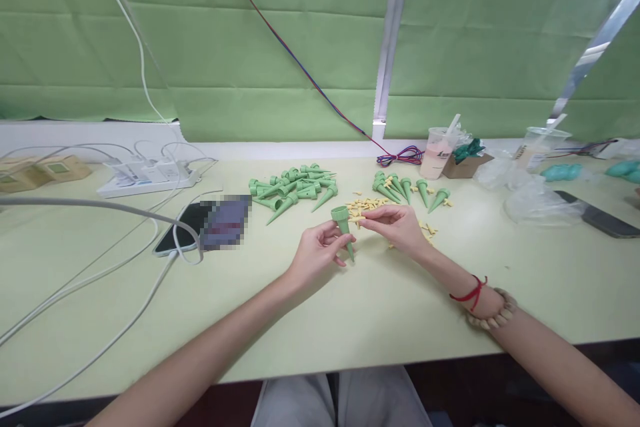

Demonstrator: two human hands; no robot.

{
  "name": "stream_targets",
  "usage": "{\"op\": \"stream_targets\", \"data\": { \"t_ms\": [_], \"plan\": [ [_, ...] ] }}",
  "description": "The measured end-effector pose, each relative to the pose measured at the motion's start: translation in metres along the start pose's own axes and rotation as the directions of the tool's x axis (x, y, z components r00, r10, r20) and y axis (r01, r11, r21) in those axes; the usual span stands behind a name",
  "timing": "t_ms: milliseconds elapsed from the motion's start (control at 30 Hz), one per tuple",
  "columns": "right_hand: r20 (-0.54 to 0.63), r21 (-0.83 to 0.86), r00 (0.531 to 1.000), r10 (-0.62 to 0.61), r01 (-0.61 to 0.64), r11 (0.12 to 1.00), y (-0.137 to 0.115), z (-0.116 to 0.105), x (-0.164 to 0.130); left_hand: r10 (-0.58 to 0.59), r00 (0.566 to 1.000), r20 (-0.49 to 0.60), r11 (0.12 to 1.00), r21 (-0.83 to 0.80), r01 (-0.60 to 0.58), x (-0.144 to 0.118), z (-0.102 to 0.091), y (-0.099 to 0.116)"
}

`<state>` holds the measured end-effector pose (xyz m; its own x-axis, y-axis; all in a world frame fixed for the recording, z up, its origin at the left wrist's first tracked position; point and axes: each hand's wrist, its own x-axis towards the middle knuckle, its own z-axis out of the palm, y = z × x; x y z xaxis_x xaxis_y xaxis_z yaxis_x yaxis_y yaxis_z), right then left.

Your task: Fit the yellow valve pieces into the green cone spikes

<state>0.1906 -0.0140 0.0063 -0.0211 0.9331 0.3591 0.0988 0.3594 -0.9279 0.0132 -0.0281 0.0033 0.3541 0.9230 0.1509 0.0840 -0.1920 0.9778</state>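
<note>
My left hand (320, 247) is closed around a green plastic watering spike (341, 217), its wide ribbed end up and its point down. In a fingertip pinch, my right hand (395, 227) holds a small yellow plastic piece (356, 219) against the spike's side, just below the wide end. Whether the piece sits in a hole there I cannot tell. Behind my hands lies a loose heap of similar yellow pieces (370, 204). A pile of green spikes (295, 187) rests to the left, and several spikes with yellow pieces on them (407, 188) lie to the right.
White cables (145, 300) cross the table's left side near a phone (185, 230) and a power strip (150, 177). At the back right stand a drink cup (437, 153), a small cardboard box (465, 165) and plastic bags (540, 203). Another phone (600, 217) lies far right.
</note>
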Motion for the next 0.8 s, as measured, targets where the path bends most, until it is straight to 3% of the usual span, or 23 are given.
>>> {"op": "stream_targets", "data": {
  "t_ms": [200, 333, 467, 567, 667, 733, 800],
  "plan": [
    [0.045, -0.137, 0.994, -0.102, 0.107, 0.985, 0.0059, -0.002, 0.0003, 0.084, 0.996, 0.009, 0.984, 0.158, -0.085, -0.0008, -0.0026, -0.0042],
    [0.179, -0.358, 0.934, -0.308, 0.354, 0.864, 0.0092, -0.0043, -0.0006, 0.093, 0.995, 0.02, 0.981, 0.168, -0.095, -0.002, -0.0009, -0.0043],
    [0.323, -0.432, 0.889, -0.325, 0.444, 0.785, 0.0071, -0.0058, -0.0018, 0.126, 0.992, 0.021, 0.963, 0.237, -0.127, -0.0021, -0.0014, -0.0047],
    [0.369, -0.399, 0.898, -0.242, 0.388, 0.831, 0.0032, -0.005, -0.0028, 0.184, 0.983, 0.019, 0.928, 0.326, -0.18, -0.0013, -0.0046, -0.0053],
    [0.426, -0.215, 0.901, -0.077, 0.184, 0.959, 0.0015, -0.0028, -0.0036, 0.235, 0.972, 0.009, 0.897, 0.384, -0.221, -0.0009, -0.0064, -0.0042],
    [0.475, -0.074, 0.88, 0.014, 0.024, 0.997, 0.0017, -0.0006, -0.0045, 0.218, 0.976, -0.006, 0.913, 0.356, -0.201, -0.001, -0.0051, -0.0014],
    [0.467, -0.049, 0.884, 0.025, -0.003, 0.999, 0.002, 0.0016, -0.0055, 0.141, 0.99, -0.003, 0.963, 0.235, -0.136, -0.0013, -0.002, 0.0032]
  ]
}}
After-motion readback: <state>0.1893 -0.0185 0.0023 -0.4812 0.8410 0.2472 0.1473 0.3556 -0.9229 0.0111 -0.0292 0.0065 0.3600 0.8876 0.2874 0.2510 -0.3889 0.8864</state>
